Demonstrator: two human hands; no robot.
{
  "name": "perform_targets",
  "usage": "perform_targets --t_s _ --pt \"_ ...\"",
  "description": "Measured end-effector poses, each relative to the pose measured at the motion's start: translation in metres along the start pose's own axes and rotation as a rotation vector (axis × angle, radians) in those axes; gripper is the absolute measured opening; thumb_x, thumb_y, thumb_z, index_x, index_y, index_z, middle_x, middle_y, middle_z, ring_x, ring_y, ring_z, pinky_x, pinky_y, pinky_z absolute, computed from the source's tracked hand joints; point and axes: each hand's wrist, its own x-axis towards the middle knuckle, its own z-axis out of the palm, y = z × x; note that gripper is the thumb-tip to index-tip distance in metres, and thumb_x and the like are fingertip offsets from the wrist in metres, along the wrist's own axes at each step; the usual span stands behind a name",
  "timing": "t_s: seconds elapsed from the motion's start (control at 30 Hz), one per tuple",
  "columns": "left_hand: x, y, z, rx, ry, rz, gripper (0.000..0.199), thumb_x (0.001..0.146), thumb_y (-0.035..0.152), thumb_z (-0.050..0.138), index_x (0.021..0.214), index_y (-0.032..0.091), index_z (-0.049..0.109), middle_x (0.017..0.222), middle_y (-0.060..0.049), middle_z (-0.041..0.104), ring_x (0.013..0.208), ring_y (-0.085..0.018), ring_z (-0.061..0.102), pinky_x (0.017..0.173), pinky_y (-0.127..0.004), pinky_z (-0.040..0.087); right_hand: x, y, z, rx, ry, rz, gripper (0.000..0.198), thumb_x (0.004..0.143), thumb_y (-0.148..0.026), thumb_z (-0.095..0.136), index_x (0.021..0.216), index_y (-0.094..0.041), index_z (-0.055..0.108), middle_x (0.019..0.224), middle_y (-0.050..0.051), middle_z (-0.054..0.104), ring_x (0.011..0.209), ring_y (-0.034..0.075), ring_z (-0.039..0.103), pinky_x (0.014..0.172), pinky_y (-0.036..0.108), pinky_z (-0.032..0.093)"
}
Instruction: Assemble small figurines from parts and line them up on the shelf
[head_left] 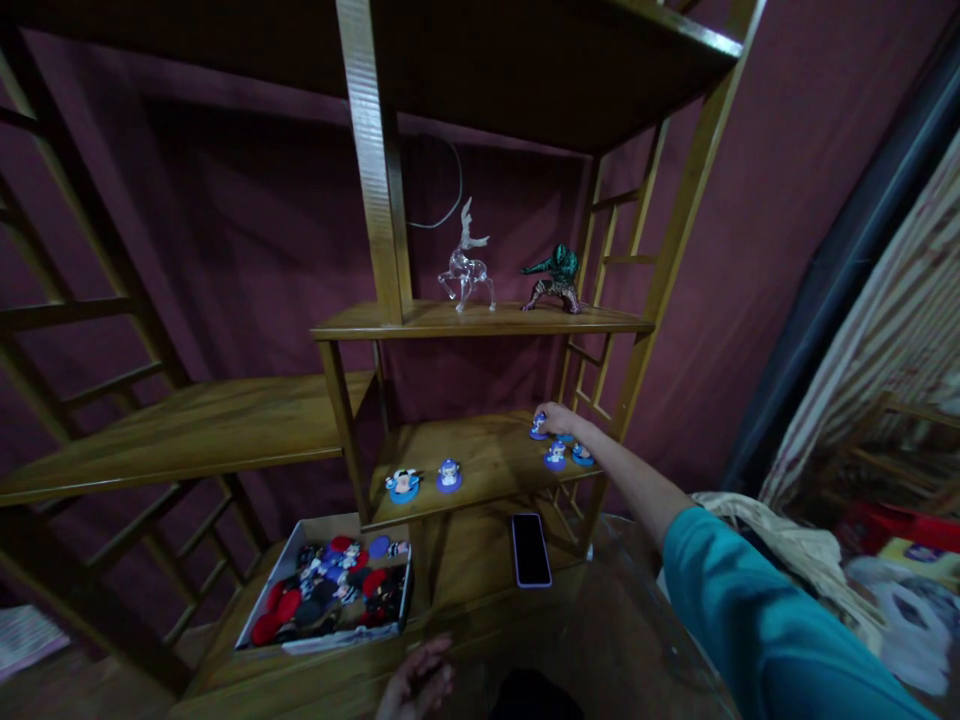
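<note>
My right hand [556, 417] reaches over the right end of the middle shelf, its fingers closed on a small purple figurine [538, 428] that stands on or just above the wood. Close by are another purple figurine [555, 457] and a blue-based figurine [582, 455]; a further blue base is partly hidden behind my wrist. Toward the shelf's left sit a blue-based figurine [403, 486] and a purple figurine [449, 475]. Low in the view, my left hand [420, 678] is empty, fingers loosely bent and apart, in front of the lower board.
A cardboard box [352, 637] of red, black and blue figurines rests at the lower left. A phone [531, 550] lies on the bottom board. Above, a clear deer ornament [466, 272] and a dark green crouching figure [556, 278] stand on the upper shelf [480, 322]. Wooden posts frame the shelves.
</note>
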Motion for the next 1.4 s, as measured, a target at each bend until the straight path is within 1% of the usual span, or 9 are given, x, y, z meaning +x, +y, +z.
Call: perform_targets --t_s 0.17,0.27,0.4,0.5,0.67,0.87,1.0,1.17,1.4 --pt "0.005 -0.006 0.001 0.007 -0.014 0.005 0.053 0.051 0.049 0.074 0.094 0.021 0.065 0.086 -0.006 0.064 0.071 -0.017 0.058 0.063 -0.026 0.043 -0.004 -0.001 0.002 -0.075 -0.054 0.006 0.039 0.053 -0.015 0.071 0.091 -0.018 0.064 0.083 0.002 0.065 0.073 0.014 0.057 0.059 0.019 0.039" --pt "0.007 -0.008 0.003 0.014 0.003 0.004 0.053 0.049 0.051 0.074 0.091 0.020 0.066 0.085 -0.006 0.064 0.069 -0.017 0.058 0.061 -0.026 0.043 -0.004 -0.003 0.000 -0.095 -0.090 -0.030 0.044 0.054 -0.016 0.072 0.097 -0.019 0.063 0.089 0.002 0.066 0.074 0.013 0.058 0.061 0.018 0.040" --pt "0.006 -0.006 0.004 0.013 0.014 -0.010 0.054 0.046 0.051 0.075 0.089 0.019 0.066 0.082 -0.006 0.064 0.069 -0.017 0.058 0.061 -0.026 0.042 -0.002 -0.006 -0.007 -0.110 -0.143 -0.092 0.035 0.060 -0.017 0.069 0.095 -0.019 0.064 0.090 0.001 0.067 0.074 0.012 0.058 0.063 0.016 0.041" --pt "0.007 -0.005 0.004 0.003 0.021 -0.012 0.055 0.046 0.051 0.075 0.089 0.018 0.066 0.082 -0.006 0.064 0.068 -0.017 0.058 0.061 -0.026 0.042 -0.001 -0.008 -0.011 -0.156 -0.139 -0.101 0.030 0.062 -0.018 0.068 0.092 -0.018 0.066 0.089 0.002 0.067 0.074 0.012 0.059 0.062 0.016 0.041" --pt "0.010 -0.007 0.004 -0.016 0.050 -0.018 0.054 0.044 0.050 0.077 0.086 0.017 0.067 0.077 -0.005 0.064 0.063 -0.016 0.056 0.057 -0.026 0.042 0.000 -0.011 -0.013 -0.226 -0.119 -0.070 0.030 0.061 -0.018 0.069 0.091 -0.019 0.067 0.089 0.003 0.068 0.076 0.013 0.060 0.063 0.017 0.041" --pt "0.012 -0.011 0.002 -0.055 0.033 -0.037 0.051 0.042 0.048 0.078 0.082 0.018 0.067 0.073 -0.005 0.064 0.066 -0.017 0.058 0.061 -0.027 0.044 0.000 -0.010 -0.012 -0.230 -0.137 -0.071 0.030 0.061 -0.018 0.068 0.091 -0.019 0.067 0.087 0.002 0.068 0.075 0.013 0.060 0.059 0.016 0.040" --pt "0.015 -0.014 0.000 -0.041 0.036 -0.036 0.052 0.041 0.049 0.078 0.081 0.018 0.067 0.070 -0.004 0.064 0.061 -0.015 0.057 0.056 -0.026 0.043 -0.001 -0.010 -0.011 -0.218 -0.142 -0.069 0.031 0.062 -0.020 0.067 0.093 -0.019 0.067 0.089 0.002 0.068 0.075 0.012 0.059 0.058 0.015 0.040" --pt "0.019 -0.019 -0.002 -0.038 0.028 -0.020 0.052 0.043 0.051 0.077 0.081 0.017 0.066 0.066 -0.004 0.063 0.058 -0.014 0.055 0.053 -0.025 0.041 -0.003 -0.012 -0.012 -0.212 -0.157 -0.064 0.030 0.063 -0.019 0.066 0.092 -0.019 0.067 0.089 0.002 0.068 0.074 0.012 0.059 0.057 0.015 0.040" --pt "0.020 -0.023 -0.002 -0.040 0.060 -0.047 0.055 0.040 0.051 0.077 0.080 0.016 0.066 0.068 -0.004 0.063 0.058 -0.014 0.056 0.056 -0.026 0.042 -0.004 -0.017 -0.015 -0.224 -0.167 -0.037 0.030 0.061 -0.018 0.068 0.092 -0.019 0.067 0.091 0.003 0.068 0.075 0.013 0.060 0.059 0.016 0.040"
